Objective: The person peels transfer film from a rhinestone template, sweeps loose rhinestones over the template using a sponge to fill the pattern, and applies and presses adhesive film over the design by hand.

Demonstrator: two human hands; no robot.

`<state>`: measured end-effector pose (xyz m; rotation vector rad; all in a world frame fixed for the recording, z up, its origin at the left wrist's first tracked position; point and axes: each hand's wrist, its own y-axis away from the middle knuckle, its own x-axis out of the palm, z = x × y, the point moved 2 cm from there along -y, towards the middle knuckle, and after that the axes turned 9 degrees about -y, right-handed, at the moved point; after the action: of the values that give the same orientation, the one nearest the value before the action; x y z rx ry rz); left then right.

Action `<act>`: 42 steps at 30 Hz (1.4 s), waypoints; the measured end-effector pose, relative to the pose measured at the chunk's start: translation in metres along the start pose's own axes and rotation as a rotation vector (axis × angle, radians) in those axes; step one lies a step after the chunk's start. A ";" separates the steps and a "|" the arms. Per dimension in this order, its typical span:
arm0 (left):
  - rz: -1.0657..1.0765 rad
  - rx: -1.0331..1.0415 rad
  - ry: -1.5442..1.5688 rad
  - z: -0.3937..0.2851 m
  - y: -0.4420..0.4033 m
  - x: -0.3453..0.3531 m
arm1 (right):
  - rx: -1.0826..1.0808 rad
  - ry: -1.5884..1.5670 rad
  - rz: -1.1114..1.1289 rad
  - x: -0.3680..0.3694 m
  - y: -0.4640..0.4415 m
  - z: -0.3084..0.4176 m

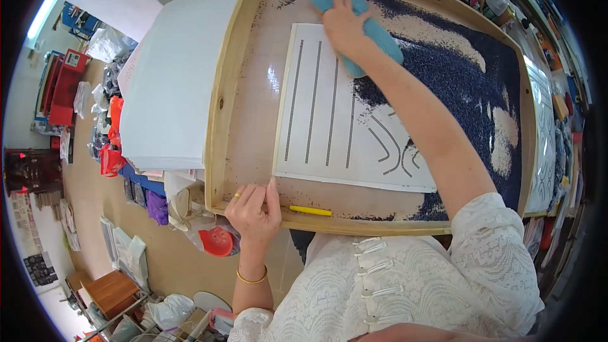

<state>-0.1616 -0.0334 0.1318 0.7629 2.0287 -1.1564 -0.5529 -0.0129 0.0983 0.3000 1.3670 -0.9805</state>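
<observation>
Near the far edge of a shallow wooden tray [220, 98], my right hand [345, 25] presses on a light blue cloth [383, 41], fingers over its top. Dark blue grains [443, 82] cover much of the tray's right side, right beside the cloth. Beneath lies a white sheet [316, 133] with rows of dark lines and curved marks, some grains on its right part. My left hand [253, 212] rests at the tray's near left edge, fingers curled and thumb up by the sheet's lower left corner. Close to it lies a yellow stick [310, 211].
Left of the tray is a stack of large white sheets [180, 82]. A red bowl [216, 241] in a plastic bag sits below the tray's near left corner. Shelves with bottles and sheets run along the right. A wooden box [114, 291] stands at lower left.
</observation>
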 end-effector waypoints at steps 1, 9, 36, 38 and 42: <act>0.003 -0.002 0.006 -0.001 0.001 0.000 | 0.036 0.006 0.073 -0.004 0.006 -0.015; 0.032 -0.024 -0.028 -0.007 -0.001 0.003 | -0.242 -0.261 0.063 -0.040 0.074 -0.051; 0.044 -0.034 -0.025 -0.003 0.001 0.004 | -0.165 -0.249 0.055 -0.064 0.126 -0.045; 0.046 -0.041 -0.032 -0.004 0.002 0.004 | -0.159 -0.197 0.164 -0.082 0.160 -0.002; 0.041 -0.030 -0.046 -0.004 0.002 0.003 | -0.321 -0.029 0.076 -0.067 0.166 0.015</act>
<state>-0.1632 -0.0291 0.1299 0.7536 1.9791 -1.1083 -0.4150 0.1025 0.1050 0.0937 1.4506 -0.6864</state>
